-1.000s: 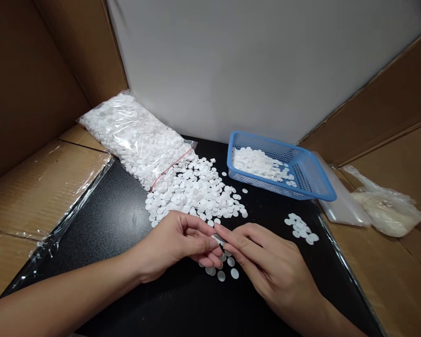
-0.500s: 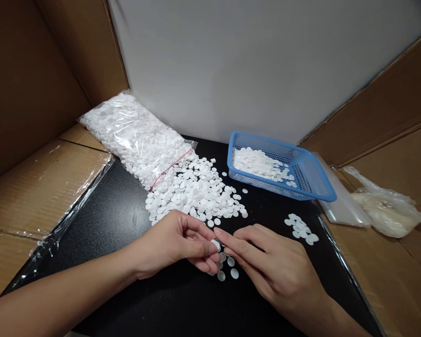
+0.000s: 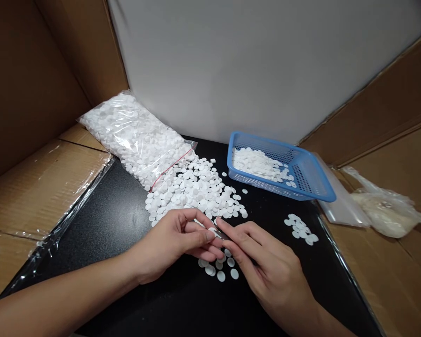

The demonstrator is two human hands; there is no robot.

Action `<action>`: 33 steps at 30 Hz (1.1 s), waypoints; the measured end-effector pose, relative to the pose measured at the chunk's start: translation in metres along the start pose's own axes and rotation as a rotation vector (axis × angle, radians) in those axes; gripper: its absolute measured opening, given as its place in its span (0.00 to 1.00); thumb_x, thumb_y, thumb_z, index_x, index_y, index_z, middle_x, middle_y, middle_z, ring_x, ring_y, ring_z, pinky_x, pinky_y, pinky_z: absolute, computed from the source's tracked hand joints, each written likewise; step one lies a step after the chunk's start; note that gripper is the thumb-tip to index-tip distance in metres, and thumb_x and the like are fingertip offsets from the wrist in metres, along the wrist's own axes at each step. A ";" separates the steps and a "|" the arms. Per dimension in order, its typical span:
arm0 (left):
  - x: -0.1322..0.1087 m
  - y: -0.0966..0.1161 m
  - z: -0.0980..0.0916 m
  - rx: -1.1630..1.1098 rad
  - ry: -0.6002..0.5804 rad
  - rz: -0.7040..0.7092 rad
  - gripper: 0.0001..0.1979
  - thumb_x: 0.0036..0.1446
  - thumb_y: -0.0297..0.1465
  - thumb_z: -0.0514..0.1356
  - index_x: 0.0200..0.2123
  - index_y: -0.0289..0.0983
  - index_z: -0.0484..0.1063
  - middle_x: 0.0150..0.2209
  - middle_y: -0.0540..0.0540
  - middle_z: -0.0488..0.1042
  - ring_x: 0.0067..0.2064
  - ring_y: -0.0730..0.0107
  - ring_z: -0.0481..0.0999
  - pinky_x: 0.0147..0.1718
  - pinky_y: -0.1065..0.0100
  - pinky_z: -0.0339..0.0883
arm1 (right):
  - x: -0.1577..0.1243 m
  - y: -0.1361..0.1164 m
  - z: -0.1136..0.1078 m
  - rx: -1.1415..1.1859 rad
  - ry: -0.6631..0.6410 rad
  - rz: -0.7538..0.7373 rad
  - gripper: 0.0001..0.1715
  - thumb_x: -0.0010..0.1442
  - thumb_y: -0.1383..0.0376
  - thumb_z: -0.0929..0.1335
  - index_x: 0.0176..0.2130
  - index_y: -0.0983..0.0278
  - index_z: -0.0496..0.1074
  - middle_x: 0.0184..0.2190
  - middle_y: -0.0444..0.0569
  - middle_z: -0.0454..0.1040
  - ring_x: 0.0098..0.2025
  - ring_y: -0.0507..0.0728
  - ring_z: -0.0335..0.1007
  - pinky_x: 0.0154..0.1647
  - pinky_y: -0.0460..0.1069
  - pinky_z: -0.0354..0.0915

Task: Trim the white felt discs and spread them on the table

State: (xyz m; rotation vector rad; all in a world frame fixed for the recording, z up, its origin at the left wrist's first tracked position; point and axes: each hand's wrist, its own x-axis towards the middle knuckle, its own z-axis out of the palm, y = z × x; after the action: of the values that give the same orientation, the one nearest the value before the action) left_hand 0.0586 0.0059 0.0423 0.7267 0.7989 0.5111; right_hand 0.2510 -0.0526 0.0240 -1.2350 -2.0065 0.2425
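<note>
Between thumb and fingers, my left hand [image 3: 177,241] pinches a small round white disc [image 3: 213,230]. My right hand [image 3: 273,262] is closed on a thin, dark metal blade [image 3: 224,236], which mostly hides behind the fingertips. The blade lies against or very close to the disc's edge; exact contact cannot be made out. Under the fingertips, several loose white discs [image 3: 221,276] are scattered on the black tabletop [image 3: 154,299]. Just beyond my left hand spreads a large heap of white discs [image 3: 196,192].
A clear zip bag [image 3: 133,135] full of discs lies at the back left, its mouth towards the heap. The blue basket [image 3: 280,189] at the back right holds more discs. Right of my right hand is a small disc cluster [image 3: 301,228]. A knotted plastic bag [image 3: 386,213] sits on cardboard [image 3: 403,262].
Both hands have shifted slightly and turned, with the disc and the blade tipped to a new angle. More loose discs now show beneath my left fingers.
</note>
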 end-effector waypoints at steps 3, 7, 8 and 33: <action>0.001 0.000 0.000 0.010 0.003 0.001 0.19 0.47 0.37 0.76 0.34 0.32 0.74 0.33 0.40 0.84 0.35 0.67 0.84 0.38 0.71 0.77 | 0.000 0.000 0.000 -0.046 -0.007 -0.006 0.20 0.69 0.70 0.64 0.58 0.63 0.74 0.30 0.47 0.75 0.30 0.52 0.73 0.29 0.45 0.70; 0.001 -0.001 0.001 0.001 -0.011 -0.007 0.17 0.48 0.36 0.75 0.34 0.32 0.75 0.33 0.40 0.84 0.34 0.68 0.84 0.38 0.72 0.77 | 0.001 -0.001 0.001 -0.065 -0.019 -0.016 0.21 0.70 0.70 0.64 0.59 0.61 0.74 0.29 0.47 0.75 0.29 0.52 0.72 0.27 0.44 0.69; 0.000 -0.001 0.001 -0.004 -0.016 -0.007 0.17 0.48 0.35 0.75 0.34 0.32 0.75 0.33 0.40 0.84 0.34 0.69 0.84 0.38 0.72 0.76 | 0.001 -0.001 0.001 -0.065 -0.021 -0.019 0.22 0.70 0.71 0.64 0.59 0.61 0.73 0.29 0.47 0.75 0.29 0.52 0.72 0.27 0.44 0.69; 0.000 0.001 0.000 0.010 -0.033 -0.014 0.15 0.48 0.36 0.75 0.33 0.31 0.77 0.33 0.41 0.84 0.35 0.70 0.84 0.38 0.74 0.77 | 0.003 -0.001 -0.003 -0.042 -0.025 -0.066 0.21 0.68 0.73 0.65 0.58 0.64 0.74 0.29 0.47 0.75 0.29 0.52 0.70 0.27 0.45 0.68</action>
State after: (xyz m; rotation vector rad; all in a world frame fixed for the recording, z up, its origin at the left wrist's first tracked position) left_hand 0.0588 0.0063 0.0426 0.7369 0.7755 0.4812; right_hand 0.2514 -0.0518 0.0281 -1.1947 -2.0800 0.1855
